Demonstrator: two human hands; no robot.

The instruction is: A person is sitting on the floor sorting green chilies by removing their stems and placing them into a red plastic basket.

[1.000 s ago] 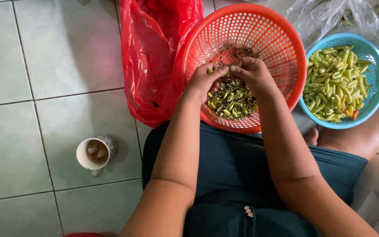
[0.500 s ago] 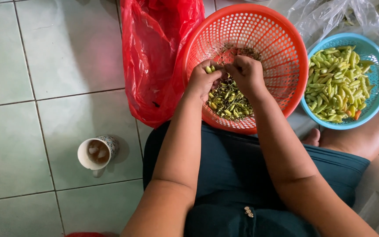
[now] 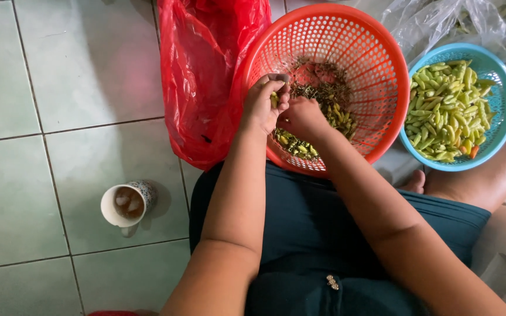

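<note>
Both hands lifted slightly since 0.5 s ago: left hand (image 3: pixel 263 104) pinching 1 green chili (image 3: pixel 274 100), right hand (image 3: pixel 301 117) closed beside it, over the red basket (image 3: pixel 376 64). Stemmed chilies heaped in blue basket (image 3: pixel 502 126).

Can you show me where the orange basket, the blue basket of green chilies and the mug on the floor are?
orange basket (image 3: pixel 376 52): head view, on its far mesh wall.
blue basket (image 3: pixel 503 126): head view, on its right rim.
mug (image 3: pixel 109 213): head view, on its white rim.
</note>
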